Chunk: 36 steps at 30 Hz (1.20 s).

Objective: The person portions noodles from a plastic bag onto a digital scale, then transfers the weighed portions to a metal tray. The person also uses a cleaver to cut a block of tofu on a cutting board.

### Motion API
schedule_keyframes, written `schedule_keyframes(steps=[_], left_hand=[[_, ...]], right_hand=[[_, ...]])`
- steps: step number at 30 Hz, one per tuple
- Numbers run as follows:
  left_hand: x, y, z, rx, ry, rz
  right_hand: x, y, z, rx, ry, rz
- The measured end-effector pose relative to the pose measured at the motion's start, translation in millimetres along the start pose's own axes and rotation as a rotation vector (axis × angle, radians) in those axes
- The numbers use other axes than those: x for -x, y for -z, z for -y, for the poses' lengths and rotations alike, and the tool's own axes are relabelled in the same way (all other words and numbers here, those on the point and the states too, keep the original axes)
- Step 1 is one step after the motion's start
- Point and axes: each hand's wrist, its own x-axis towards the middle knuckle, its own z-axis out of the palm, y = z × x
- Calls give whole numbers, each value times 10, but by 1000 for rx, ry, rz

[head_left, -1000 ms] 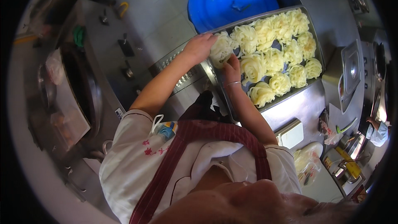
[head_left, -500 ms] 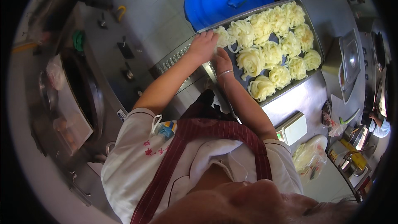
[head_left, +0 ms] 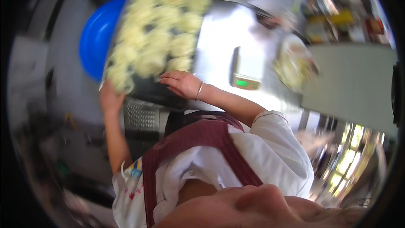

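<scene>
Pale yellow, rosette-shaped nests of soft strands [head_left: 152, 59] lie close together in a dark-floored, rectangular metal tray [head_left: 147, 90] before us, blurred. Our left hand [head_left: 112, 96] is at the tray's near left corner, beside the closest nest; its fingers are partly hidden, so we cannot tell whether they grasp the nest, the rim or nothing. Our right hand [head_left: 182, 85], with a silver-coloured bangle [head_left: 199, 90] at the wrist, hangs over the bare near part of the tray, its fingers loosely extended and released, near the nests. Left of the tray we see a round, bright blue plastic lid [head_left: 98, 38]. On the shiny metal counter [head_left: 219, 33] to the right sits a white, flat-topped scale [head_left: 252, 64] with a lit green display, near a clear plastic bag [head_left: 294, 65].
</scene>
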Motion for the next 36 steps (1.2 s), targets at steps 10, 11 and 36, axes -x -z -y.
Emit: schedule_keyframes(steps=[10, 11, 36], left_hand=[[64, 536, -2436, 457, -246, -284], [52, 499, -3050, 392, -400, -284], [-91, -598, -8298, -609, -1367, 313]], right_hand=[[4804, 2863, -1343, 413, -1264, -875], [5082, 2941, -1560, 527, -1264, -759], [5143, 3551, -2674, 521, -738, -203]])
